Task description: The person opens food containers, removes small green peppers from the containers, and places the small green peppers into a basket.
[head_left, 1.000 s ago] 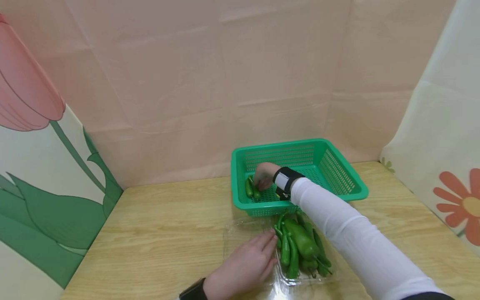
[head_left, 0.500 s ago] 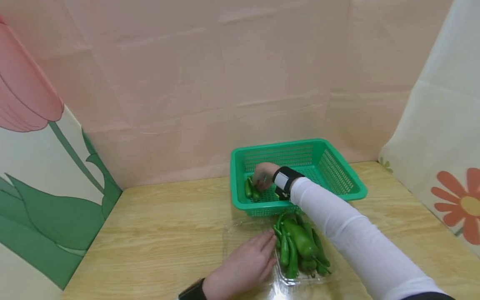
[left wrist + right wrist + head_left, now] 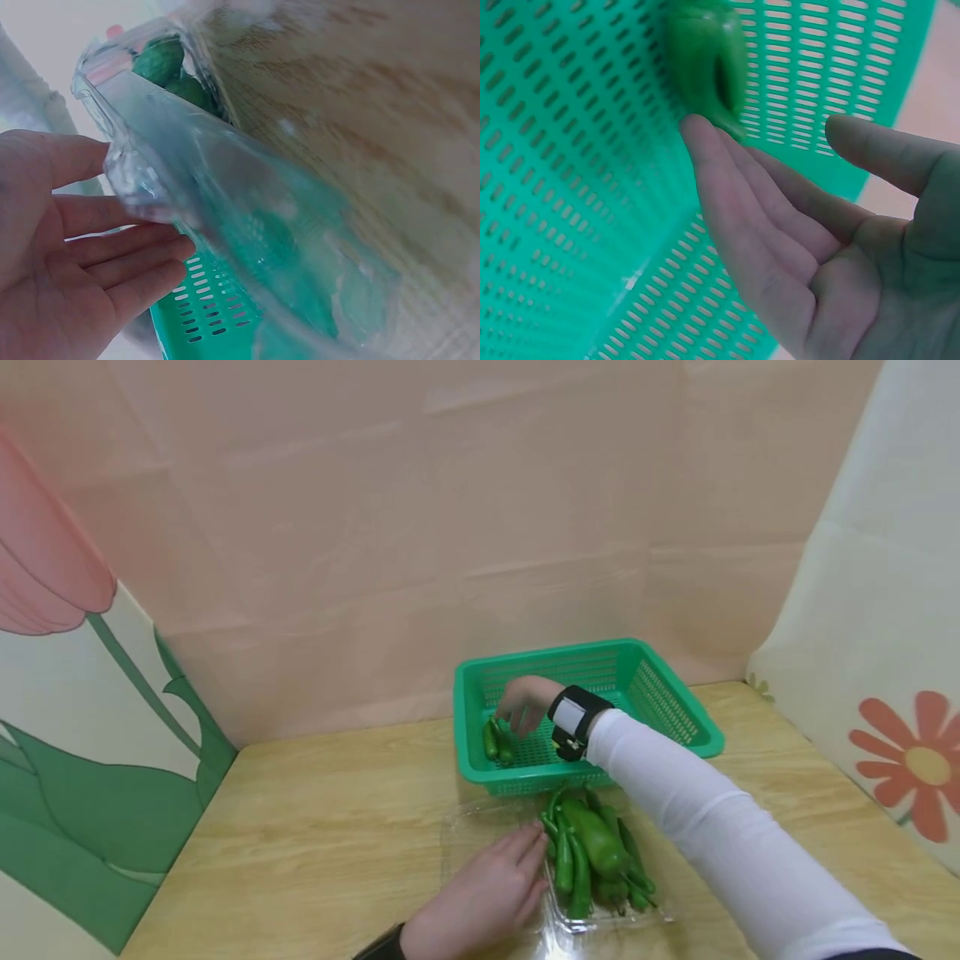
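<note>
Inside the green basket (image 3: pixel 667 693), two green peppers (image 3: pixel 491 739) lie at its left end. My right hand (image 3: pixel 525 700) is over them with nothing in it; in the right wrist view its fingers are extended, thumb apart, and the fingertips come close to a pepper (image 3: pixel 705 64). My left hand (image 3: pixel 487 889) rests at the left side of a clear plastic box (image 3: pixel 573 927) heaped with green peppers (image 3: pixel 596 843). In the left wrist view its fingers (image 3: pixel 135 247) are straight and touch the edge of the clear plastic lid (image 3: pixel 247 180).
The box's lid lies folded out to the left on the wooden table (image 3: pixel 322 827). The basket stands right behind the box, near a pink backdrop (image 3: pixel 360 568). A flowered cloth (image 3: pixel 862 635) hangs at the right.
My right hand has risen a little from the peppers in the basket and its fingers have loosened. The left hand has stayed at the box. The head view has shifted slightly.
</note>
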A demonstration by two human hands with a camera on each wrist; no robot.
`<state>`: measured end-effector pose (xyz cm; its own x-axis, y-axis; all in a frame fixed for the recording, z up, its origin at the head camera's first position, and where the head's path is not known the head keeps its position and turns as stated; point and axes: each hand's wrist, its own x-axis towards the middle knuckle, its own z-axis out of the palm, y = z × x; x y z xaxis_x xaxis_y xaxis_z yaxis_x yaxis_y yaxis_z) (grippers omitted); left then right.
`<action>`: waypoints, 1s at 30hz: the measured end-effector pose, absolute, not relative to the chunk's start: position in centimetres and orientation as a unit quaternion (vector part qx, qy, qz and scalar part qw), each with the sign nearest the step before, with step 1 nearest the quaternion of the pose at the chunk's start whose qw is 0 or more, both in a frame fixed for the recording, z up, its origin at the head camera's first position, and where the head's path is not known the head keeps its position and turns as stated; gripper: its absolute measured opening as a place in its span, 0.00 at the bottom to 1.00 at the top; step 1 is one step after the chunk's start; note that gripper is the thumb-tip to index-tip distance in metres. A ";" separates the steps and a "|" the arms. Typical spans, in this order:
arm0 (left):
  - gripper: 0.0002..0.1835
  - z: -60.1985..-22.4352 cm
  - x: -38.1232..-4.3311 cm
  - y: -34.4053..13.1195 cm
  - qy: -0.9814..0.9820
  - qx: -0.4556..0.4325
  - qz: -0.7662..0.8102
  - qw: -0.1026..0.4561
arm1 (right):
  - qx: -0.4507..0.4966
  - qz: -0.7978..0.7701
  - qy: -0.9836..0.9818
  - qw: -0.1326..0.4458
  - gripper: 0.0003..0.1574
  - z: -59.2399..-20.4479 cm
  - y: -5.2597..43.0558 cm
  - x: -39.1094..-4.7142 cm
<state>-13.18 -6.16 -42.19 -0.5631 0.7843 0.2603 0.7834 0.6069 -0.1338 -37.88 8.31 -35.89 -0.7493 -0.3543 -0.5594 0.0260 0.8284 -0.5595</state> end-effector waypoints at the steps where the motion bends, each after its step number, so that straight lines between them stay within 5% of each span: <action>1: 0.27 -42.2 -13.2 -6.2 -0.884 -0.443 0.001 0.148 | -0.096 -0.277 0.894 0.338 0.29 -35.5 8.3 -37.7; 30: 0.27 -42.4 -13.1 -6.7 -0.884 -0.440 -0.004 0.160 | -0.208 -0.253 0.934 0.142 0.20 -28.6 12.4 -28.7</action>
